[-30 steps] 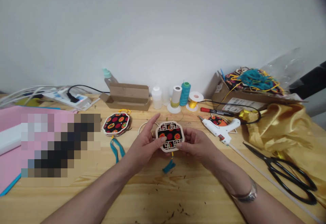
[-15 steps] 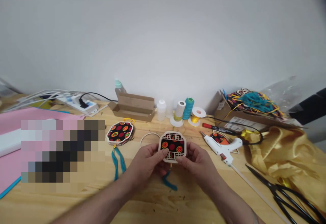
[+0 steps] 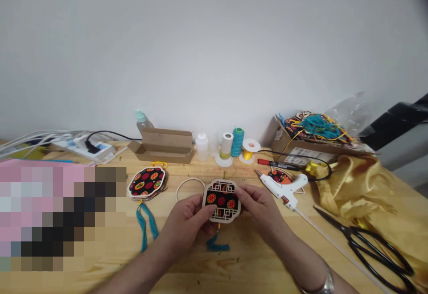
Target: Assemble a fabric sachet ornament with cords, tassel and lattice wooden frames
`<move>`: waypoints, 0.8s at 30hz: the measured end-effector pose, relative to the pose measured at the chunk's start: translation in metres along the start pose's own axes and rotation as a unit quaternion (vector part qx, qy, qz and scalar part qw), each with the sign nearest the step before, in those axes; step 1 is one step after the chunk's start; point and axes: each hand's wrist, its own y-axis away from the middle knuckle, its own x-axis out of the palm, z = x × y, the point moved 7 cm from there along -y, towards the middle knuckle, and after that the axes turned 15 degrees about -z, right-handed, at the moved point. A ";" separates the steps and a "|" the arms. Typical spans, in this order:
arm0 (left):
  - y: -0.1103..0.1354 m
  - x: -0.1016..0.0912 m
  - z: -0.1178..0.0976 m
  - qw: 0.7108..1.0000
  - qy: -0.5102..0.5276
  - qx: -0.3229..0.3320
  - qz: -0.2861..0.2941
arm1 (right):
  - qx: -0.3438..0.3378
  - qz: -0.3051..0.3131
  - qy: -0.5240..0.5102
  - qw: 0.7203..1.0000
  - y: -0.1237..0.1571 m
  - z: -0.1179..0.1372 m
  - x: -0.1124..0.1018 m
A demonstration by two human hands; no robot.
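Between my hands is a wooden-framed pendant (image 3: 221, 200) with lattice bars and dark floral fabric, its face toward me. A teal tassel (image 3: 217, 243) hangs from its lower edge on a yellow cord. My left hand (image 3: 191, 216) grips the pendant's lower left side, thumb on the front and fingers behind. With thumb and fingers, my right hand (image 3: 256, 202) holds the upper right edge. Just behind lies a thin wooden ring (image 3: 179, 189), partly covered by the pendant and my left hand. A stack of similar floral pendants (image 3: 146, 182) with a teal tassel lies to the left.
A white glue gun (image 3: 284, 189) and black scissors (image 3: 359, 240) lie on the right beside gold cloth (image 3: 351, 187). Thread spools (image 3: 238, 142), a white bottle (image 3: 202, 147) and an open cardboard box (image 3: 163, 151) line the wall. A filled carton (image 3: 301, 149) stands back right.
My right thumb has shifted from the pendant's lower right front to its upper right edge. My left hand keeps its hold. The whole view has swung slightly to the right.
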 end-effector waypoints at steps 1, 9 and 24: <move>0.001 0.000 -0.001 1.000 -0.012 0.006 0.002 | 0.000 -0.006 0.004 1.000 -0.001 -0.001 -0.001; 0.003 0.000 -0.011 0.995 -0.069 0.074 -0.001 | -0.070 -0.045 0.045 0.996 0.002 0.008 -0.007; 0.005 -0.003 -0.021 0.992 0.009 0.124 0.001 | -0.171 -0.062 0.117 0.976 0.010 0.018 -0.008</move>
